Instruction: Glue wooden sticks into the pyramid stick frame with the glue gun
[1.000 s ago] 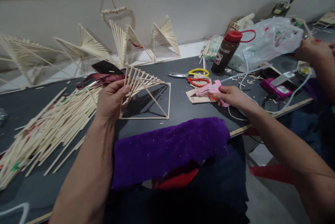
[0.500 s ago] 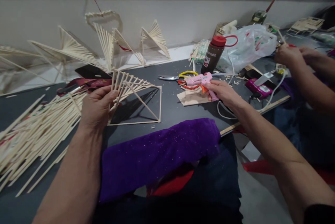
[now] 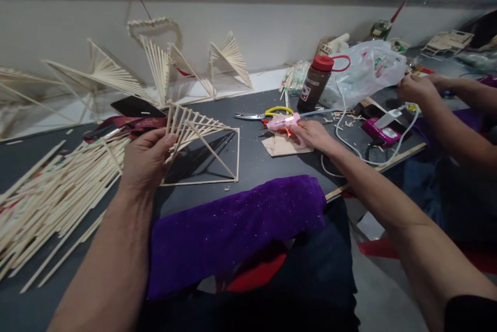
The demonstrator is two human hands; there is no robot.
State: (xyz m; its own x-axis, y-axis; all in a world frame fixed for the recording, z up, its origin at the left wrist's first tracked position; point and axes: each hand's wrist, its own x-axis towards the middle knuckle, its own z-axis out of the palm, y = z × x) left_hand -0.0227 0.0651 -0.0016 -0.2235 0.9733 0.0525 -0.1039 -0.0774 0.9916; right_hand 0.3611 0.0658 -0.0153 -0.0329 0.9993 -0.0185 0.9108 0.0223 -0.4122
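Note:
My left hand [image 3: 146,158] pinches the left side of a stick frame [image 3: 209,154], a twisted fan of pale wooden sticks on a square base that rests on the dark table. In my right hand [image 3: 310,135] is a pink glue gun [image 3: 282,121], held low over a small piece of board [image 3: 289,146], its nozzle pointing left. Whether the gun touches the board I cannot tell. Just behind it lie scissors [image 3: 252,116] with yellow handles. To the left of my left hand spreads a pile of loose wooden sticks [image 3: 73,192].
Finished-looking stick fans [image 3: 231,60] line the wall. A brown bottle [image 3: 315,83] with a red lid stands beside a plastic bag [image 3: 365,70]. A white cord loops near a purple device [image 3: 380,132]. A purple cloth [image 3: 236,228] covers the front edge. Another person's hands [image 3: 421,88] work at right.
My right hand has moved left and slightly down with the glue gun, bringing it over the board. The other person's hands have shifted left. My left hand stays on the frame.

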